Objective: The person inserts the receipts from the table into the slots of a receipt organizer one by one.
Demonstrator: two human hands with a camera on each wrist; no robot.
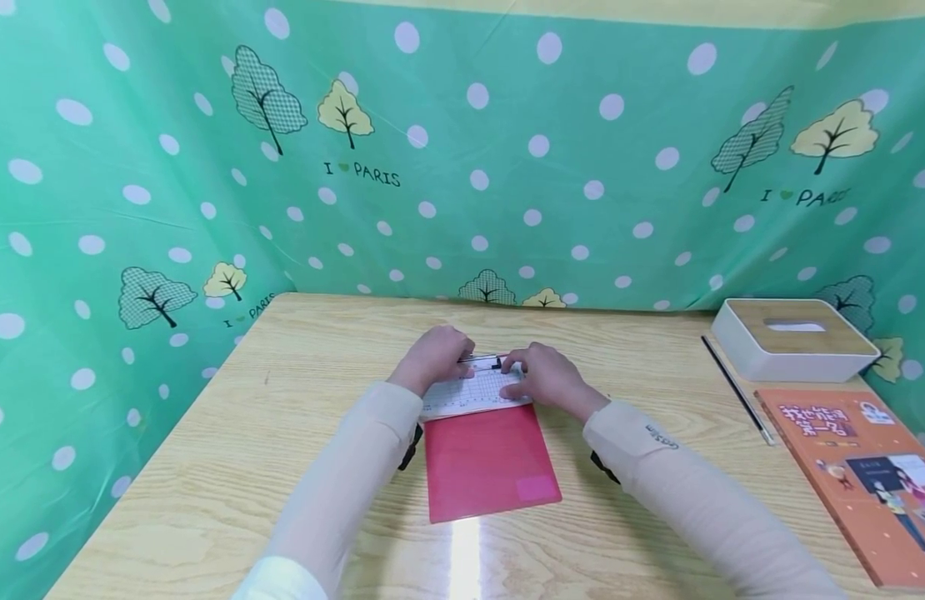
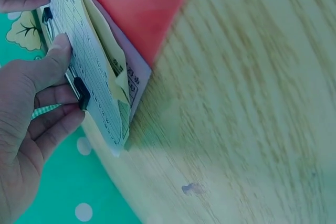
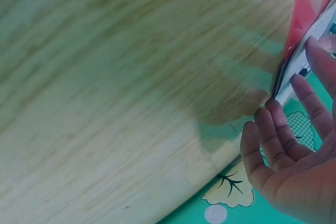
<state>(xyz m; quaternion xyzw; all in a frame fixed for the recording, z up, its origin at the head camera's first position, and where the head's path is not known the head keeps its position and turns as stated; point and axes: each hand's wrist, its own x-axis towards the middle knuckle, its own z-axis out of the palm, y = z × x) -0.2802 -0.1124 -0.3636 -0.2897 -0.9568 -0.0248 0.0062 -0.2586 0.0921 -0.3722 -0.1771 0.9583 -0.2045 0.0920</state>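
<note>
A red plastic folder [image 1: 492, 467] lies on the table, a stack of printed grid sheets [image 2: 89, 40] at its far end. Along the sheets' far edge runs a thin metal strip fastener with black end pieces [image 2: 81, 93]. My left hand [image 1: 436, 358] grips this edge; its thumb rests on the top sheet, its fingers on the strip and a black piece. At the right end, my right hand [image 1: 548, 377] holds the stack, thumb on the sheet and other fingers around the edge and near the other black piece. The lower sheets fan apart, one corner creased.
To the right lie a pencil [image 1: 738, 392] and an orange book [image 1: 822, 483]. A white tissue box [image 1: 770, 354] with a wooden lid stands at the back right. Behind the table [image 1: 245, 467] hangs a green dotted curtain [image 1: 507, 167].
</note>
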